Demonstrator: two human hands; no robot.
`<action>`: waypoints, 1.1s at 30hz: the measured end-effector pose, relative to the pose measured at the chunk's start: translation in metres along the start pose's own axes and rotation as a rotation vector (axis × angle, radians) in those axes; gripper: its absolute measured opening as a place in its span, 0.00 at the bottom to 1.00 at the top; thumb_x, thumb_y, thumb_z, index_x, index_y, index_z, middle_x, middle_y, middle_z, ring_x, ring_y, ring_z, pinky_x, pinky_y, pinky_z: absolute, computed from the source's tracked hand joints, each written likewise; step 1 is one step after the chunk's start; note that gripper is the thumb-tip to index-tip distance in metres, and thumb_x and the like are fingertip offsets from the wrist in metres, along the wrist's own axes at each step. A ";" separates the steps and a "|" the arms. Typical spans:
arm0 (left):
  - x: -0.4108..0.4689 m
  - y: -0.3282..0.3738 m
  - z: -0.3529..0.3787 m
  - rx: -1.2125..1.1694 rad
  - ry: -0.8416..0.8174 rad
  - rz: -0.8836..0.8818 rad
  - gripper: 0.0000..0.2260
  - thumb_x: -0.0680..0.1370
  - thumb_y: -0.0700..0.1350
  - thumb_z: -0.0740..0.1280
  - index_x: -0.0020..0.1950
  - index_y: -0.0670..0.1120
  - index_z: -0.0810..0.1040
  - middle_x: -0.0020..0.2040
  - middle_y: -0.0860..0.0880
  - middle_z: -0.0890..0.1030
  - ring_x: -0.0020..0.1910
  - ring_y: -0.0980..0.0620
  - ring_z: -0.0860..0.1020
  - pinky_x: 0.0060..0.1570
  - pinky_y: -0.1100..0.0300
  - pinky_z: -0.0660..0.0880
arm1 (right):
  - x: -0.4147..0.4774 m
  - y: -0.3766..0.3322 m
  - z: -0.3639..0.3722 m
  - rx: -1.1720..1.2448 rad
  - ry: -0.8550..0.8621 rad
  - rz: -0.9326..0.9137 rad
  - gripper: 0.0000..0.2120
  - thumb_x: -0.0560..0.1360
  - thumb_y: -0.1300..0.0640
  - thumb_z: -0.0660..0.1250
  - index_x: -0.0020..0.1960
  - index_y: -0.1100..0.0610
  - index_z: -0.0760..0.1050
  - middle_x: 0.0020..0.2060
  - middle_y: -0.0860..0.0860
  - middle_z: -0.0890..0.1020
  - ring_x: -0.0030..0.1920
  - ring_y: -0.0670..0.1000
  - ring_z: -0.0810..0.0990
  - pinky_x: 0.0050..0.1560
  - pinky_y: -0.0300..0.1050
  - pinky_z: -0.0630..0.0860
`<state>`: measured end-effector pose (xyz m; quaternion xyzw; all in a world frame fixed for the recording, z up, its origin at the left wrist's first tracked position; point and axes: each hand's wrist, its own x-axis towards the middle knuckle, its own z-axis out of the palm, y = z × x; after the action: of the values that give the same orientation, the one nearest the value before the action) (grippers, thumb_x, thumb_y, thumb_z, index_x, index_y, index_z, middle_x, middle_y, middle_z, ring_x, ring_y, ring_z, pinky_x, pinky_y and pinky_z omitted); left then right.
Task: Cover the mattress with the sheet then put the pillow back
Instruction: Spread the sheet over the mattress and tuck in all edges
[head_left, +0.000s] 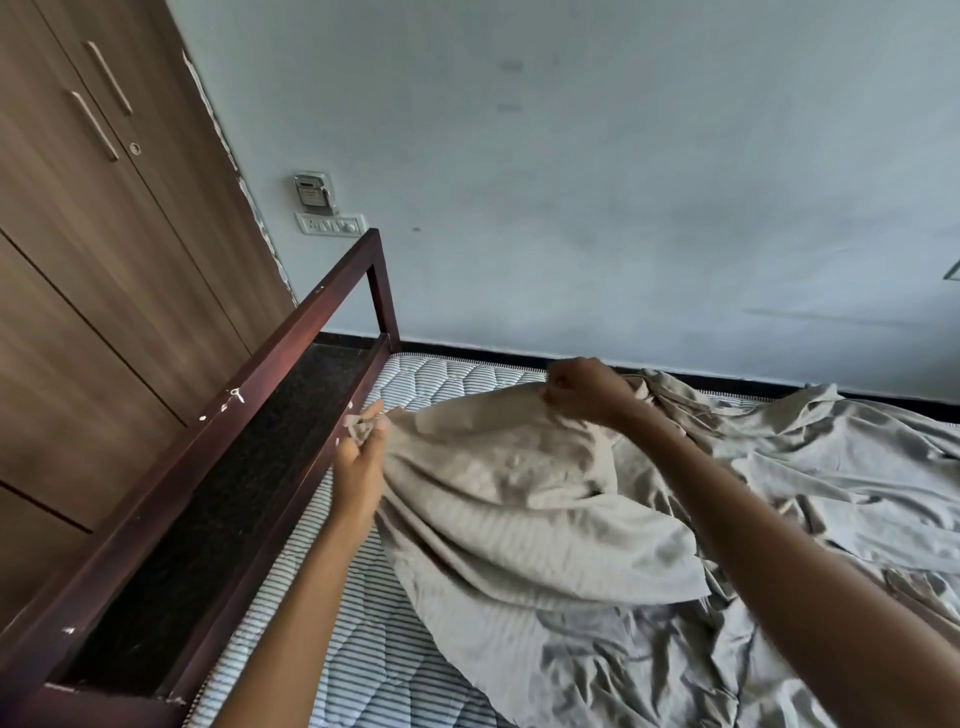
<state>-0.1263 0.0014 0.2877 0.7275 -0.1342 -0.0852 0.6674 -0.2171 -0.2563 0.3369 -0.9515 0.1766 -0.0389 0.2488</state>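
the left hand (361, 457) is pinching a corner of the grey sheet (519, 499) beside the dark wooden bed frame (291, 338), and the right hand (582, 389) is gripping the same edge in a closed fist further right, nearer the far wall. holding it raised at two points is stretching that edge, likely so it can be drawn over the bare far-left corner of the striped mattress (441, 376). the rest of the sheet is lying crumpled to the right and near. no pillow is showing
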 end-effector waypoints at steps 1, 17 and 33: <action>-0.003 0.005 0.013 -0.048 -0.039 -0.016 0.12 0.81 0.38 0.59 0.64 0.42 0.73 0.64 0.50 0.76 0.60 0.58 0.75 0.55 0.74 0.70 | -0.001 -0.010 0.009 0.122 -0.014 -0.079 0.04 0.74 0.62 0.67 0.41 0.61 0.79 0.35 0.55 0.76 0.39 0.50 0.73 0.37 0.42 0.64; -0.011 0.034 0.044 -0.416 -0.139 -0.341 0.10 0.80 0.41 0.60 0.38 0.45 0.72 0.28 0.53 0.78 0.28 0.56 0.78 0.33 0.64 0.76 | -0.005 -0.025 0.016 0.187 -0.705 -0.020 0.13 0.70 0.52 0.74 0.32 0.56 0.74 0.27 0.47 0.74 0.29 0.45 0.69 0.35 0.41 0.66; 0.005 0.002 -0.019 -0.139 -0.112 -0.186 0.12 0.70 0.45 0.73 0.39 0.40 0.73 0.42 0.40 0.76 0.45 0.46 0.75 0.54 0.47 0.73 | -0.007 0.018 -0.004 0.724 -0.216 0.068 0.09 0.77 0.68 0.63 0.39 0.60 0.75 0.33 0.53 0.78 0.31 0.46 0.81 0.32 0.36 0.69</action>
<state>-0.1160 0.0174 0.2919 0.6827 -0.0969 -0.1965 0.6971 -0.2297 -0.2703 0.3313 -0.7942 0.1559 0.0100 0.5872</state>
